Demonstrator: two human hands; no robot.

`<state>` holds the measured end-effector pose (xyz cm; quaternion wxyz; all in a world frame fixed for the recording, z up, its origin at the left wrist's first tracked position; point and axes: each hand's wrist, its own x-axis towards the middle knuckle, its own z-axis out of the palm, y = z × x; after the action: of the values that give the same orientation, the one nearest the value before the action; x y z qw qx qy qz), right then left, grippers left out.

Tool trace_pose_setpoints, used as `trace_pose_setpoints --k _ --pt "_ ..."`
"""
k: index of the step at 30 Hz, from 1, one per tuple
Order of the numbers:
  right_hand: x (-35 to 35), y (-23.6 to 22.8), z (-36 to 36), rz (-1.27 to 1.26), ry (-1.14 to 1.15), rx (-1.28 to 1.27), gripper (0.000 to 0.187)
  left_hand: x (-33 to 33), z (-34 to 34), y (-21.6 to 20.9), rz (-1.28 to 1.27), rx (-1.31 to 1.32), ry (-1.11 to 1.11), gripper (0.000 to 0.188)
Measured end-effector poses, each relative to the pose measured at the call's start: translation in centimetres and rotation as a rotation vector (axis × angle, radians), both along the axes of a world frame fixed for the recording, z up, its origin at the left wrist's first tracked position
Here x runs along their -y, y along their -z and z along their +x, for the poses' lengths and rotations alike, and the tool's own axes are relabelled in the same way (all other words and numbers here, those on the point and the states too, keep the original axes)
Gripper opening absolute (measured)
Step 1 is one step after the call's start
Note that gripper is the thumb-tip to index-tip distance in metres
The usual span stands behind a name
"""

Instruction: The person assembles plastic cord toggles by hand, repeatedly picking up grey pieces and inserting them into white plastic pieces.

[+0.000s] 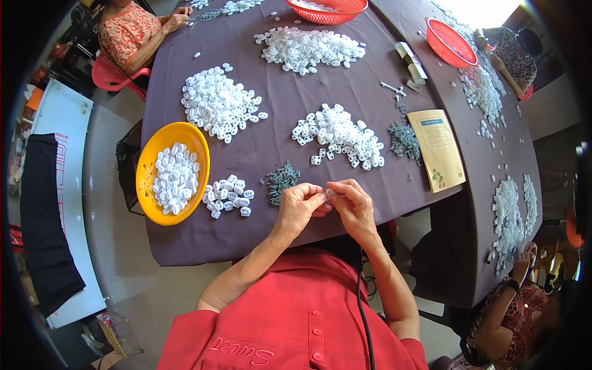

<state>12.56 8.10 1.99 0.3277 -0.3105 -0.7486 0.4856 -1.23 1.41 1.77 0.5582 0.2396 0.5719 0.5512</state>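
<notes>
My left hand (298, 206) and my right hand (354, 206) meet at the near edge of the dark purple table (277, 142). Together their fingertips pinch one small white plastic piece (328, 193). Just left of my left hand lies a small heap of grey-green metal springs (282, 179). Beyond my hands sits a pile of white plastic pieces (340, 135). A yellow bowl (150, 161) holding white pieces stands at the left, with a little cluster of white pieces (229, 197) beside it.
More white heaps (220, 102) (310, 48) lie farther out, with a second spring heap (404, 140), a tan booklet (436, 148) and two red baskets (451, 43) (345, 8). Other people sit at the top left (132, 34), top right (515, 52) and lower right (512, 308).
</notes>
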Motion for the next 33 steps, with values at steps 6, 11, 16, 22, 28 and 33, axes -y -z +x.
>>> trace_pose_setpoints --k 6,11,16,22,28,33 --pt "0.3 1.1 -0.1 -0.403 0.087 -0.171 0.015 0.1 0.6 -0.6 0.051 -0.145 0.001 0.011" --pt "0.2 0.4 -0.1 -0.456 0.068 -0.152 0.011 0.2 0.8 -1.6 0.055 -0.373 0.035 0.011" --pt "0.2 0.0 -0.4 -0.445 0.175 -0.198 0.011 0.2 0.5 -1.2 0.029 -0.358 0.106 0.011" --pt "0.1 0.5 -0.1 -0.487 0.123 -0.219 0.01 0.3 0.7 -1.0 0.025 -0.34 0.121 0.01" --pt "-0.1 0.5 0.1 -0.493 0.085 -0.188 0.011 0.5 0.8 -1.7 0.04 -0.42 0.122 0.009" --pt "-0.3 0.6 0.4 -0.496 0.06 -0.185 0.011 0.5 0.9 -1.3 0.099 -0.527 0.075 0.01"
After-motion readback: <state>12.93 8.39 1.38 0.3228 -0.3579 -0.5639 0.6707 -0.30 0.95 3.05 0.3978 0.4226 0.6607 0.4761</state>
